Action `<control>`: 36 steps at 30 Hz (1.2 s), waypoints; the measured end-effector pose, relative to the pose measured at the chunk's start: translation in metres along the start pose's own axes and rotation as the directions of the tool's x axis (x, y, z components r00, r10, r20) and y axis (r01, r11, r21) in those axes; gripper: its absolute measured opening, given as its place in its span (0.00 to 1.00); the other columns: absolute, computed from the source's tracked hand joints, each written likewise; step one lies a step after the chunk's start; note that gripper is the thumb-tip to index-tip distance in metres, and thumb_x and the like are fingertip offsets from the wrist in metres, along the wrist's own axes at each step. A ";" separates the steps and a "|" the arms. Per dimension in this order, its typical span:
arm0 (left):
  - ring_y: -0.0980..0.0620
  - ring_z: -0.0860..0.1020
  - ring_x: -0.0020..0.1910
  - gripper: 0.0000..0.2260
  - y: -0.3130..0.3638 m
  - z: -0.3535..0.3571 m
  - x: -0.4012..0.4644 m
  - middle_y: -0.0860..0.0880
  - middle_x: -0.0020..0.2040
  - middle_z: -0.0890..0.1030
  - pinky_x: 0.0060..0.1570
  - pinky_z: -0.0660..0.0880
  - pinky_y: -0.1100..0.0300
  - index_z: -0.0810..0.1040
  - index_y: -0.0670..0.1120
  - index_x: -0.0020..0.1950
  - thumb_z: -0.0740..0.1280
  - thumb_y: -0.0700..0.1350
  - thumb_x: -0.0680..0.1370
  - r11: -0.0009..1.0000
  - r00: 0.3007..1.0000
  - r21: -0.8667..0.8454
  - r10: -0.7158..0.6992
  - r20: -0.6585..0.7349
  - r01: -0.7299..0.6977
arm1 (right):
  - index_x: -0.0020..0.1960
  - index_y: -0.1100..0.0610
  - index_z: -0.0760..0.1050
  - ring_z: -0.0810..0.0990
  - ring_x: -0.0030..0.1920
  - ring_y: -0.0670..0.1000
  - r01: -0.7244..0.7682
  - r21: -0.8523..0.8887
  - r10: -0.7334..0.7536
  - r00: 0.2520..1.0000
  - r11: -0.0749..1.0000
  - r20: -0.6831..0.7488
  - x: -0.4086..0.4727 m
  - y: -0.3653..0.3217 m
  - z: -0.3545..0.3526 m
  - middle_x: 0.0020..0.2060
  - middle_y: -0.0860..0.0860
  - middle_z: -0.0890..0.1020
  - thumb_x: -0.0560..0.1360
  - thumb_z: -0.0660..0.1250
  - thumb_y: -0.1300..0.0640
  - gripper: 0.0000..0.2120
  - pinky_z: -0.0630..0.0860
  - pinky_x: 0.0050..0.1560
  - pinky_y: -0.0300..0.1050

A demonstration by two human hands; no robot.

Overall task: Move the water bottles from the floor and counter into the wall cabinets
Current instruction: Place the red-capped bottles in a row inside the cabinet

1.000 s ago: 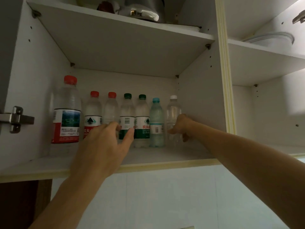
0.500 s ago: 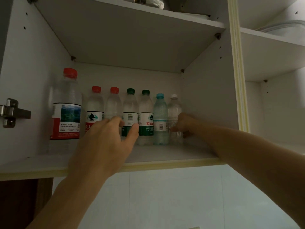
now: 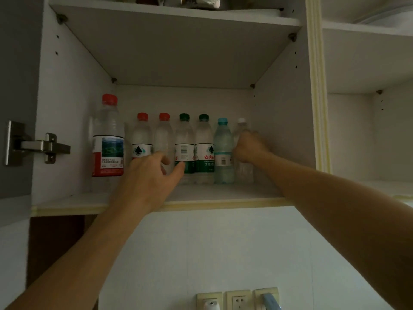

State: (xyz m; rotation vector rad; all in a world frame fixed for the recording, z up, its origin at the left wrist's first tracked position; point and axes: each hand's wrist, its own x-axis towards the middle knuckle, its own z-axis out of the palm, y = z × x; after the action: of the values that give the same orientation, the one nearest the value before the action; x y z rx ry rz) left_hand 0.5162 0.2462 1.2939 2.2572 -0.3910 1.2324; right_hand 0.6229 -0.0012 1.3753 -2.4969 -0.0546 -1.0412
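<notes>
Several water bottles stand in a row at the back of the open wall cabinet's lower shelf (image 3: 223,193). A large red-capped bottle (image 3: 108,135) stands at the left, nearer the front. Behind come two small red-capped bottles (image 3: 142,135), two green-capped bottles (image 3: 203,144), a blue-capped bottle (image 3: 223,151) and a clear white-capped bottle (image 3: 242,171) at the right end. My right hand (image 3: 249,146) grips the white-capped bottle. My left hand (image 3: 147,175) reaches in front of the second red-capped bottle (image 3: 164,137), fingers loosely spread, holding nothing.
A metal door hinge (image 3: 35,145) sticks out at the cabinet's left side. The upper shelf (image 3: 174,10) carries some items. A second open cabinet (image 3: 366,135) lies to the right. Wall sockets (image 3: 238,299) sit low on the tiled wall.
The view has dropped and pulled back a little. My right hand has risen higher on the white-capped bottle. My left hand stays near the red- and green-capped bottles.
</notes>
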 end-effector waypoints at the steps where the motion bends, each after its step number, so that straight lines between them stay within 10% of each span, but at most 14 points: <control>1: 0.53 0.78 0.45 0.21 -0.001 0.004 0.005 0.50 0.48 0.80 0.43 0.73 0.59 0.78 0.46 0.62 0.63 0.61 0.80 1.000 1.000 -0.009 -0.003 0.008 0.003 | 0.66 0.63 0.70 0.78 0.52 0.56 0.028 0.030 -0.027 0.999 0.999 -0.025 -0.002 -0.004 -0.004 0.57 0.60 0.77 0.75 0.70 0.62 0.21 0.75 0.42 0.44; 10: 0.48 0.77 0.42 0.13 0.015 0.002 -0.005 0.49 0.44 0.79 0.36 0.74 0.55 0.79 0.44 0.53 0.67 0.54 0.80 0.991 0.979 0.104 0.097 -0.182 -0.079 | 0.65 0.58 0.75 0.79 0.57 0.54 0.345 0.169 -0.314 0.932 0.923 -0.183 -0.113 -0.038 -0.041 0.59 0.54 0.80 0.81 0.66 0.53 0.16 0.77 0.56 0.46; 19: 0.50 0.76 0.50 0.10 0.065 -0.034 -0.069 0.49 0.52 0.76 0.51 0.77 0.51 0.78 0.45 0.55 0.66 0.51 0.81 0.977 0.971 -0.168 0.093 -0.219 -0.131 | 0.55 0.54 0.79 0.79 0.46 0.45 0.316 0.309 -0.283 0.948 0.897 -0.148 -0.250 -0.031 -0.072 0.48 0.47 0.81 0.82 0.60 0.48 0.13 0.78 0.47 0.44; 29: 0.61 0.78 0.41 0.08 0.081 -0.027 -0.272 0.56 0.39 0.80 0.36 0.73 0.70 0.80 0.47 0.49 0.68 0.52 0.80 0.901 0.984 -0.413 -0.063 0.168 0.128 | 0.46 0.61 0.77 0.80 0.41 0.55 -0.009 0.343 -0.049 0.986 0.939 0.161 -0.462 0.027 -0.057 0.38 0.55 0.82 0.82 0.59 0.50 0.16 0.74 0.44 0.51; 36: 0.58 0.80 0.36 0.08 0.103 0.025 -0.427 0.55 0.37 0.83 0.37 0.77 0.58 0.80 0.53 0.45 0.65 0.55 0.80 0.771 0.786 -0.422 -0.160 0.597 0.477 | 0.49 0.60 0.79 0.82 0.39 0.58 -0.258 0.186 0.170 0.904 0.948 0.391 -0.605 0.107 -0.065 0.39 0.58 0.83 0.84 0.56 0.45 0.21 0.77 0.44 0.56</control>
State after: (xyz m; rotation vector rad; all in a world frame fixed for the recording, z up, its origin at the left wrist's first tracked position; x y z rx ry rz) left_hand 0.2526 0.1474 0.9559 1.9801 -0.4491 0.2207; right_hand 0.1664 -0.0473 0.9609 -2.3810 -0.0114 -0.4339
